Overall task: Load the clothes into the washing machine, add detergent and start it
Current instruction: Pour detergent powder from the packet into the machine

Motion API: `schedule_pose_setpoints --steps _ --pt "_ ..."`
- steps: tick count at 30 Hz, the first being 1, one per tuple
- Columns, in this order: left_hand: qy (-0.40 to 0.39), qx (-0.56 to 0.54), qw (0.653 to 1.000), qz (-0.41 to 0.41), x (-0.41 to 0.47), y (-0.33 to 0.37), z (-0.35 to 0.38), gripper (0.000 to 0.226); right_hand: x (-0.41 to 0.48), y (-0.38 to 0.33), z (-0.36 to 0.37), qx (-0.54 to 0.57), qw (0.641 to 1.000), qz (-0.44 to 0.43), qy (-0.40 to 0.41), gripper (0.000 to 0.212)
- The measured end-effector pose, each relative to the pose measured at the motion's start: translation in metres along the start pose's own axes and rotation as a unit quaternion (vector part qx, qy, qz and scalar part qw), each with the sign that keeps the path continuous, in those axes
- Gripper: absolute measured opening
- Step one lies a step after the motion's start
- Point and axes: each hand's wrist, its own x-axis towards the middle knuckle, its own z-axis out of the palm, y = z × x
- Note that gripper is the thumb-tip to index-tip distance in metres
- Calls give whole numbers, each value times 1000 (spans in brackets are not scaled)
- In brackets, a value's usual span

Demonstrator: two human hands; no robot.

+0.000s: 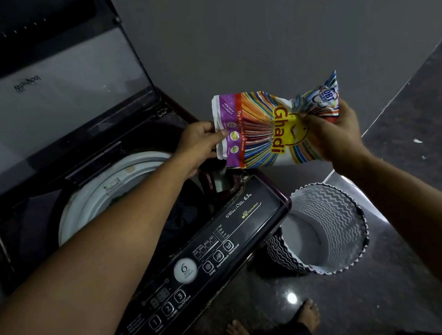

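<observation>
A colourful Ghadi detergent packet (266, 130) is held sideways in the air above the right rear corner of the top-load washing machine (256, 211). My left hand (201, 144) pinches the packet's purple bottom end. My right hand (333, 131) grips its crumpled top end. Under the packet, a maroon detergent drawer (222, 181) stands open. The machine's lid (42, 103) is raised. Dark clothes (181, 217) lie inside the white-rimmed drum (95, 194). The control panel (190, 272) with its buttons faces me.
A zigzag-patterned laundry basket (337, 221) stands on the dark floor right of the machine, showing a white inside. My bare feet (272, 325) are below the panel. A grey wall rises behind, and a step or ledge (423, 110) runs at right.
</observation>
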Motion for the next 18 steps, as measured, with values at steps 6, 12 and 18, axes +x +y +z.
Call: schedule_pose_setpoints --steps 6,12,18 --pt "-1 -4 1000 -2 1 2 1 24 2 -1 0 -3 1000 1 7 34" --pt "-1 -2 1000 -1 2 3 0 25 3 -4 0 -4 1000 2 1 31" --pt "4 -4 1000 0 1 2 3 25 1 -6 1 1 1000 1 3 30"
